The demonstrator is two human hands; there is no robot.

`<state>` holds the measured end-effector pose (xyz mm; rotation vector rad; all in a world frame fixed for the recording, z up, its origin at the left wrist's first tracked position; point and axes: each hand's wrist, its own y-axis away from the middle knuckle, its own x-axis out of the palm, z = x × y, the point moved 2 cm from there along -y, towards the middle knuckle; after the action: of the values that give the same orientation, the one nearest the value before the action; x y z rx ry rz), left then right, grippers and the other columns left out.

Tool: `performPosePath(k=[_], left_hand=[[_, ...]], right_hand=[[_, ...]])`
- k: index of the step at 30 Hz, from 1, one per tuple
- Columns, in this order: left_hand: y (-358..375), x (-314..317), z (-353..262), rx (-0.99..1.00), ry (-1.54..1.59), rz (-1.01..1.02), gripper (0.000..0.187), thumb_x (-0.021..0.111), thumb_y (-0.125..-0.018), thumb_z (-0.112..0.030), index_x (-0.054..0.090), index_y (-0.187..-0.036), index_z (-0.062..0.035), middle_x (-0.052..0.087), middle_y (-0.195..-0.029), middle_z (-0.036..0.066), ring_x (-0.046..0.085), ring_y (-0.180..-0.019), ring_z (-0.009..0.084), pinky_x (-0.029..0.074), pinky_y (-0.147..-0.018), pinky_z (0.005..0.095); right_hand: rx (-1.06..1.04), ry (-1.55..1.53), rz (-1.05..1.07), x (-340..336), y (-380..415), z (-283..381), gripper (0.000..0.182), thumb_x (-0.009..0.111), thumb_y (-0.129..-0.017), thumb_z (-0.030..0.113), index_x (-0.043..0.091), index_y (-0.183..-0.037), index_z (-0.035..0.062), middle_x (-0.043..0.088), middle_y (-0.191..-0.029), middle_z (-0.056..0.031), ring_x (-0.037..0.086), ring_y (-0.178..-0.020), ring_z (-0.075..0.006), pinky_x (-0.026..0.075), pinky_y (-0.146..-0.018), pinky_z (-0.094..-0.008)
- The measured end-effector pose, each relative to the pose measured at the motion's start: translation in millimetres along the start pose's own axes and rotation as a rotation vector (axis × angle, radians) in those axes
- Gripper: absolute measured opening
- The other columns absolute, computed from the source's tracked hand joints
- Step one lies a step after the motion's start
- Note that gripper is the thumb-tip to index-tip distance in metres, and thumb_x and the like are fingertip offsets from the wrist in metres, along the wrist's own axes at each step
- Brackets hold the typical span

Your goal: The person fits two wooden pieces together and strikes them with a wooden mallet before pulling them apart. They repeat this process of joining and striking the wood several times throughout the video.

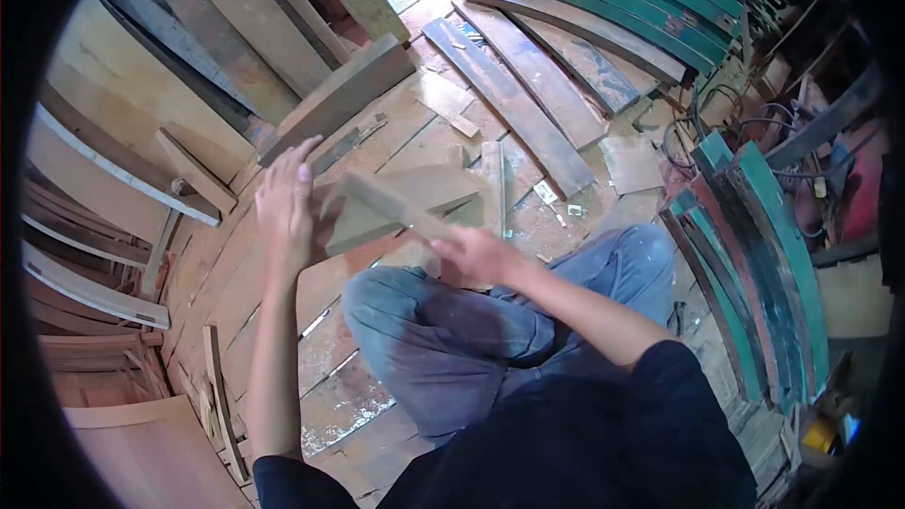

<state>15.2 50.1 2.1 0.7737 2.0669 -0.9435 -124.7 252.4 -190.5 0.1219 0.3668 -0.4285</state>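
My right hand (pixel 476 254) is closed around a wooden-handled tool (pixel 377 200). The tool's broad, flat grey-brown head points away to the left and is smeared by motion. My left hand (pixel 286 203) is raised with its fingers stretched out, next to the left end of a wooden block (pixel 438 186). That block lies on the floor in front of my crossed legs, and the tool head overlaps it in this view. A thin upright-looking strip of wood (pixel 493 187) lies at the block's right end.
Long planks (pixel 514 104) lie on the plank floor ahead. Curved green-painted pieces (pixel 603 0) are stacked at the far right, with more curved pieces (pixel 754 264) to my right. Boards (pixel 123 85) lean at the left, beside a thick beam (pixel 339 94). Cables (pixel 698 123) and scraps lie around.
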Motion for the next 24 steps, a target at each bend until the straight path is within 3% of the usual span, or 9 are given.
performPosePath(k=[1,3,6,8,12,17,22,23,24], left_hand=[[7,1,18,0.041,-0.036,-0.028,0.055,0.035,-0.108,-0.048,0.064,-0.134,-0.0091,0.061,-0.137,0.015,0.060,-0.112,0.0285,0.045,-0.099,0.0424],[23,-2,38,-0.052,0.034,0.024,0.058,0.035,-0.108,-0.050,0.065,-0.132,-0.0069,0.059,-0.139,0.018,0.060,-0.117,0.0309,0.048,-0.101,0.0445],[57,4,59,-0.432,0.280,-0.082,0.064,0.027,-0.108,-0.055,0.067,-0.129,-0.0096,0.061,-0.136,0.014,0.053,-0.126,0.0276,0.037,-0.107,0.0433],[82,16,104,-0.555,0.364,-0.187,0.068,0.027,-0.107,-0.060,0.067,-0.130,-0.0099,0.061,-0.137,0.013,0.053,-0.128,0.0293,0.042,-0.105,0.0440],[95,10,156,-0.867,0.491,-0.254,0.081,0.027,-0.102,-0.072,0.066,-0.130,-0.0079,0.062,-0.137,0.016,0.055,-0.125,0.0319,0.045,-0.104,0.0430],[72,8,245,-0.941,0.765,-0.250,0.091,0.033,-0.095,-0.080,0.061,-0.135,-0.0034,0.065,-0.136,0.014,0.060,-0.119,0.0260,0.042,-0.107,0.0431],[4,-4,163,-0.677,0.500,-0.024,0.072,0.042,-0.099,-0.067,0.065,-0.126,-0.0044,0.069,-0.127,0.010,0.061,-0.117,0.0221,0.042,-0.107,0.0359],[-4,-5,134,-0.654,0.449,-0.029,0.066,0.046,-0.101,-0.063,0.068,-0.122,-0.0048,0.071,-0.123,0.009,0.061,-0.116,0.0214,0.041,-0.107,0.0337],[-13,-6,117,-0.535,0.399,0.033,0.061,0.049,-0.100,-0.060,0.068,-0.122,-0.0059,0.071,-0.121,0.009,0.062,-0.116,0.0217,0.040,-0.108,0.0350]], right_hand=[[0.000,-0.054,-0.014,0,-6,-30,0.050,0.050,-0.104,0.050,0.071,-0.107,0.0047,0.072,-0.093,-0.0247,0.071,-0.093,-0.0423,0.054,-0.080,-0.0498],[0.193,0.155,-0.068,-17,-22,-129,0.054,0.051,-0.103,0.051,0.071,-0.107,0.0013,0.072,-0.093,-0.0261,0.071,-0.091,-0.0423,0.053,-0.080,-0.0502],[0.278,0.206,-0.067,-61,12,-128,0.055,0.051,-0.105,0.049,0.070,-0.110,-0.0027,0.070,-0.089,-0.0258,0.071,-0.087,-0.0364,0.052,-0.083,-0.0480],[0.242,0.036,-0.186,-68,42,-136,0.059,0.048,-0.106,0.053,0.067,-0.100,-0.0031,0.066,-0.073,-0.0205,0.068,-0.067,-0.0302,0.054,-0.065,-0.0459],[0.595,-0.500,-0.172,-86,87,-108,0.057,0.045,-0.105,0.060,0.053,-0.088,0.0066,0.050,-0.057,-0.0060,0.051,-0.044,-0.0173,0.044,-0.042,-0.0356],[0.677,-0.755,-0.268,-82,105,-101,0.056,0.045,-0.104,0.064,0.046,-0.084,0.0112,0.045,-0.056,-0.0012,0.045,-0.040,-0.0136,0.040,-0.037,-0.0316],[0.607,-0.625,-0.273,-67,96,-118,0.058,0.042,-0.106,0.062,0.054,-0.088,0.0077,0.046,-0.056,-0.0016,0.044,-0.038,-0.0125,0.038,-0.035,-0.0298],[0.635,-0.506,-0.182,-72,92,-117,0.059,0.043,-0.107,0.058,0.059,-0.095,0.0018,0.060,-0.066,-0.0103,0.061,-0.052,-0.0217,0.050,-0.048,-0.0371],[0.468,-0.339,-0.245,-73,81,-119,0.059,0.044,-0.107,0.056,0.060,-0.099,-0.0001,0.063,-0.074,-0.0140,0.064,-0.063,-0.0255,0.052,-0.057,-0.0395]])
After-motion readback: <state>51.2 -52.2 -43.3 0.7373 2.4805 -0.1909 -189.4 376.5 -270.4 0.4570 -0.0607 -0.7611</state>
